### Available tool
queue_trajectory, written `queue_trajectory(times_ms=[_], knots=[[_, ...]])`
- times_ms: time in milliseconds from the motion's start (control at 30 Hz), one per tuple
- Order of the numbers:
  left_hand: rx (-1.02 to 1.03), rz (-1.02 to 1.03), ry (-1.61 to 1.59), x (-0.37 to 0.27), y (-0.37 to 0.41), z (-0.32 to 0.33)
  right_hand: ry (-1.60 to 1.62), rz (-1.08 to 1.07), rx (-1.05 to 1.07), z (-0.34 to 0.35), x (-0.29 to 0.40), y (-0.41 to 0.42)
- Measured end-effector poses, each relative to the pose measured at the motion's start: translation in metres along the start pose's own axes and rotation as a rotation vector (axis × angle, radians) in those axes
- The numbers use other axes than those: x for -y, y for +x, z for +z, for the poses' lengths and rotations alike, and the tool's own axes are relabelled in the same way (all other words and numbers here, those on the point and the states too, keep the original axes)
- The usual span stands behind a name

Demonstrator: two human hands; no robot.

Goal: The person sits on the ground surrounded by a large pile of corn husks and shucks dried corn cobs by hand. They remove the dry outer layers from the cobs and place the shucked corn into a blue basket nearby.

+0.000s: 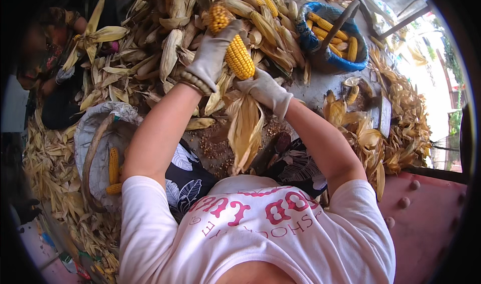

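My left hand [218, 49], in a pale work glove with a beaded bracelet at the wrist, grips a yellow corn ear [239, 58]. More corn kernels [219, 19] show above the same fist; the glove hides whether they belong to this ear or to a second one. At the ear's lower end is my right hand [265, 90], also gloved, its fingers closed around the base and the peeled husk [245, 130]. Dry leaves of that husk hang down towards my lap. Beyond both hands rises a heap of unhusked corn ears [173, 52].
A blue-lined basket [330, 64] with a wooden handle holds several husked ears at the upper right. At left, a white-lined basket [84, 133] has a few more. Loose husks [404, 122] lie both sides. Another person [56, 51] sits at the upper left beside a partly opened husk [92, 34].
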State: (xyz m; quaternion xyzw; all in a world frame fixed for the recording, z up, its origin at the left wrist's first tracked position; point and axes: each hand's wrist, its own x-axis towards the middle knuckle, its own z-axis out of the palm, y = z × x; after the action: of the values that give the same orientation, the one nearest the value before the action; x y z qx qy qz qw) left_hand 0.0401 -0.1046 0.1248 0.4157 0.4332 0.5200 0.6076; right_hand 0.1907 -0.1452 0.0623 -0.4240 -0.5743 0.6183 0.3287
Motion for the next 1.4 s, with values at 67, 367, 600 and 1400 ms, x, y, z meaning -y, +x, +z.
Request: queue_trajectory(times_ms=[67, 367, 600, 1400], knots=[[0.116, 0.117, -0.186, 0.012, 0.004, 0.008, -0.189, 0.098, 0.002, 0.003, -0.007, 0.003], [0.246, 0.42, 0.522, 0.017, 0.001, 0.008, -1.052, 0.272, 0.223, 0.009, 0.0, 0.003], [-0.21, 0.018, -0.155, -0.031, 0.017, -0.059, -1.538, 0.459, -0.141, -0.154, 0.023, -0.099], [-0.19, 0.327, -0.033, -0.036, 0.013, -0.009, 0.852, -0.098, 0.266, 0.012, 0.065, -0.014]])
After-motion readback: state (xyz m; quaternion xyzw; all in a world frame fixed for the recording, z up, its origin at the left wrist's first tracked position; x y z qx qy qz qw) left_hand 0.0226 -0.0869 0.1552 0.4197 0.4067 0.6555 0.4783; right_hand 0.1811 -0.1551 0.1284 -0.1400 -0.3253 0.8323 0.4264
